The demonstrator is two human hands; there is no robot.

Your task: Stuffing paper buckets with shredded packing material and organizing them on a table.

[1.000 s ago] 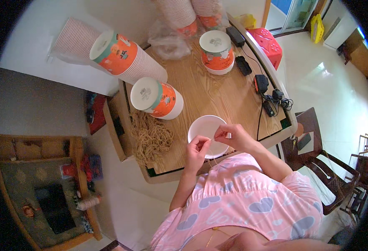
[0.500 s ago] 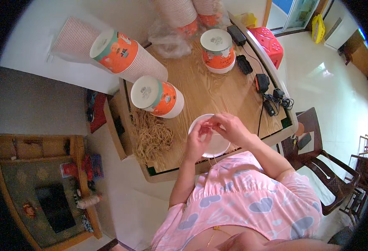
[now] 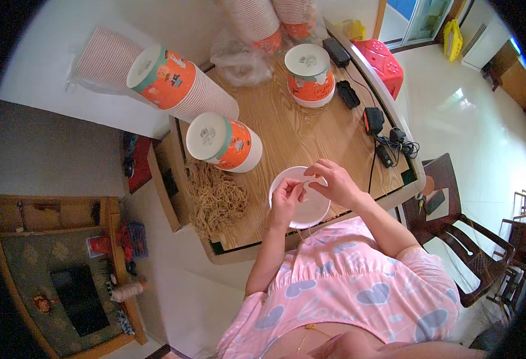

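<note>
My left hand [image 3: 285, 199] and my right hand [image 3: 333, 184] are close together above a white paper tub [image 3: 310, 212], which stands open end up at the table's near edge. The left thumb and fingers are pinched together. My right fingers are curled in, their tips almost meeting the left ones. Whatever lies between the fingertips is too small to make out. A thin tan strand hangs by the tub's near rim. To the left lies a tangled heap of tan twine [image 3: 218, 200]. Behind it, upside down, sits a short stack of orange and green paper tubs [image 3: 234, 146].
A long tub stack [image 3: 197, 84] leans at the back left; another short one [image 3: 309, 81] stands at the back. Bagged tubs [image 3: 257, 24] stand beyond. Chargers with cables [image 3: 385, 134] lie along the table's right edge, beside a red stool [image 3: 382, 63] and wooden chair [image 3: 448, 209].
My fingertips have parted slightly, and the left hand has turned, its fingers drawn into a pinch over the tub. The tub and the stacks stay in place.
</note>
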